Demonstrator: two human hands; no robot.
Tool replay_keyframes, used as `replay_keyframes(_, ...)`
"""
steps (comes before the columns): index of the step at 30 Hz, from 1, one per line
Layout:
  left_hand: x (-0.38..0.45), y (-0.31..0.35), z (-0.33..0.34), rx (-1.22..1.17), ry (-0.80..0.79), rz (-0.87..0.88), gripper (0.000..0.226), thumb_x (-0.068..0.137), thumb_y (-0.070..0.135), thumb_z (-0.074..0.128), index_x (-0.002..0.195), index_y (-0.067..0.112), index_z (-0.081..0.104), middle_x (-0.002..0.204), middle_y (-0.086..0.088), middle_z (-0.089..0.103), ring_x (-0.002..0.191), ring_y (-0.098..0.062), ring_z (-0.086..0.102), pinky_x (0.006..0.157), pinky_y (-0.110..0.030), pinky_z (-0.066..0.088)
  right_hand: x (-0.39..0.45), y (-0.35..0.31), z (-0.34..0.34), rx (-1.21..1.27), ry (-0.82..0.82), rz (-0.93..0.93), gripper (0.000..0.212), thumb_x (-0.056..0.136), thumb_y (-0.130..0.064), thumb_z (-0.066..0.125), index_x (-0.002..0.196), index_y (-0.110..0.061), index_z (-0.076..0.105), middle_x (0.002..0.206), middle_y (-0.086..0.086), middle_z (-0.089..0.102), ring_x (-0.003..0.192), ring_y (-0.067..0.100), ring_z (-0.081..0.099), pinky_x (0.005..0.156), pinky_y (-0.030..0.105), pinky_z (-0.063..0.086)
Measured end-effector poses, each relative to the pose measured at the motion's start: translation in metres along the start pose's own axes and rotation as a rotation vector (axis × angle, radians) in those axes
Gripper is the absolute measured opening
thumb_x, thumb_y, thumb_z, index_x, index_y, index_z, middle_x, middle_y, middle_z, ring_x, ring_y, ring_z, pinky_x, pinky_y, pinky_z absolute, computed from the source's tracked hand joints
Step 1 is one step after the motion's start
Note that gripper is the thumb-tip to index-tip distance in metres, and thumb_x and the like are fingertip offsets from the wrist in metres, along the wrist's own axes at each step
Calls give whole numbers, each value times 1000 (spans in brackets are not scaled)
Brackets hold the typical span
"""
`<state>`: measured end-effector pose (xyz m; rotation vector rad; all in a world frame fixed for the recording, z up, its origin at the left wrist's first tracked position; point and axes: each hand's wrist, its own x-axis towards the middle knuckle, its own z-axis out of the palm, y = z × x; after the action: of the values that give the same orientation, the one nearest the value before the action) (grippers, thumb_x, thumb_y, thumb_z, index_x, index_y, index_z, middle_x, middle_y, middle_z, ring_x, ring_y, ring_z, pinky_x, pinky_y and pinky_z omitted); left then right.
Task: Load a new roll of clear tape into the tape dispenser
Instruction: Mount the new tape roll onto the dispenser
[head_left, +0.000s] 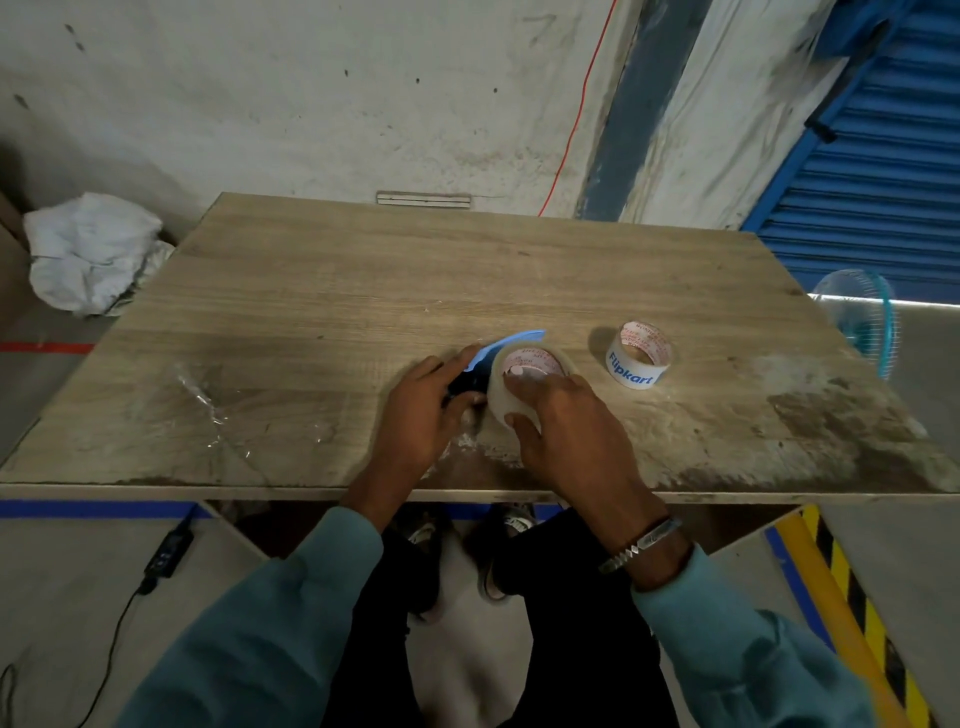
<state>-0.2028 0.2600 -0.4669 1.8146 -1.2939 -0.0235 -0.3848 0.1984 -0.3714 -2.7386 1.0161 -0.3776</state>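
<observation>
A blue and black tape dispenser (485, 358) lies near the front middle of the wooden table (363, 291). My left hand (426, 405) grips its black handle. A roll of clear tape (511, 384) with a printed cardboard core stands against the dispenser. My right hand (566, 421) holds this roll, fingers over its top edge and thumb on its near side. A second roll, white with blue "Flipkart" print (638, 356), stands on the table to the right, apart from both hands.
A crumpled piece of clear film (208, 410) lies on the table's left part. A white bag (88, 249) sits on the floor beyond the left edge. A fan (862, 317) stands at the right, beside a blue shutter (883, 171).
</observation>
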Motion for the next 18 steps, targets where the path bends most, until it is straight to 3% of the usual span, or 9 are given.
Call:
replay_keyframes(4, 1, -2, 2, 16, -1, -29, 59, 94, 34, 77, 149, 34, 57, 102, 13, 62, 87, -6, 58, 78, -4, 40, -1, -3, 16, -1, 43, 48, 53, 102, -30, 63, 155, -27, 54, 157, 12, 47, 147, 33, 42, 97, 49, 59)
replay_keyframes(6, 2, -2, 2, 15, 11, -35, 59, 93, 33, 78, 148, 33, 58, 99, 14, 61, 84, -4, 56, 76, -1, 39, -3, -4, 26, -54, 99, 57, 53, 98, -30, 67, 151, -28, 58, 151, 15, 50, 142, 39, 42, 93, 53, 61)
replay_keyframes(9, 2, -2, 2, -20, 25, -33, 58, 92, 33, 79, 147, 28, 60, 101, 5, 68, 86, -12, 63, 79, -17, 47, -4, 8, 39, -10, 148, 38, 52, 96, -33, 70, 148, -33, 61, 159, 18, 42, 150, 42, 34, 105, 55, 52)
replay_keyframes(12, 0, -1, 1, -4, 38, -20, 57, 93, 30, 79, 147, 24, 61, 99, 1, 68, 85, -16, 63, 80, -30, 54, -4, 31, 44, 246, 25, -2, 61, 95, -21, 76, 152, -35, 59, 171, 16, 28, 155, 39, 29, 122, 47, 39)
replay_keyframes(15, -1, 1, 1, 13, 42, -12, 57, 94, 28, 79, 147, 23, 61, 99, 0, 68, 85, -16, 64, 79, -31, 54, -4, 46, 42, 192, -7, -61, 72, 95, -29, 75, 160, -39, 46, 172, 9, 31, 149, 38, 40, 116, 49, 48)
replay_keyframes(18, 0, 1, 0, -16, 47, -21, 57, 93, 25, 80, 147, 26, 61, 98, 2, 68, 87, -18, 66, 82, -31, 54, -1, 61, 34, 252, 24, -59, 82, 90, -46, 76, 162, -32, 40, 160, 1, 48, 134, 28, 56, 104, 45, 55)
